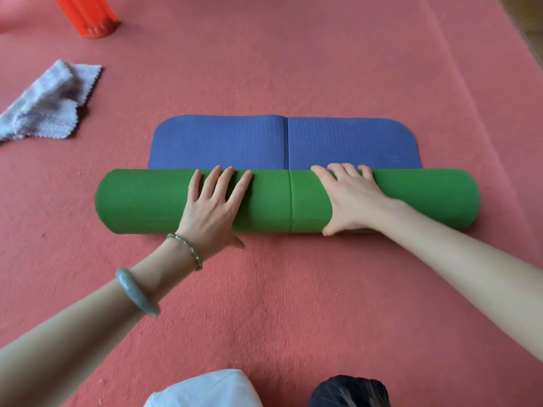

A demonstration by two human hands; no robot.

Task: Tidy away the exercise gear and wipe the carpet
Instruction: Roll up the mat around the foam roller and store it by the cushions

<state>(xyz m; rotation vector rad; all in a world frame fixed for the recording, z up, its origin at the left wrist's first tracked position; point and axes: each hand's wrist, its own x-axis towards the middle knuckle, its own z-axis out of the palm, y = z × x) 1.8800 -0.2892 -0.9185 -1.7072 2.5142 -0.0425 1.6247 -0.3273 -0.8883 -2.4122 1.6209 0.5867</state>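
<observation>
Now both hands lie flat with fingers spread on the rolled mat, the left hand left of its seam, the right hand just right of it, pressing rather than gripping. Its green roll lies crosswise on the red carpet, a short blue stretch lying flat beyond. Farther left a crumpled grey cloth lies near an orange stand.

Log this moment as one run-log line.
step: roll-up unfinished | left hand: pressing on mat roll | right hand: pressing on mat roll | blue mat end: flat, not yet rolled | cloth: on carpet, unheld
</observation>
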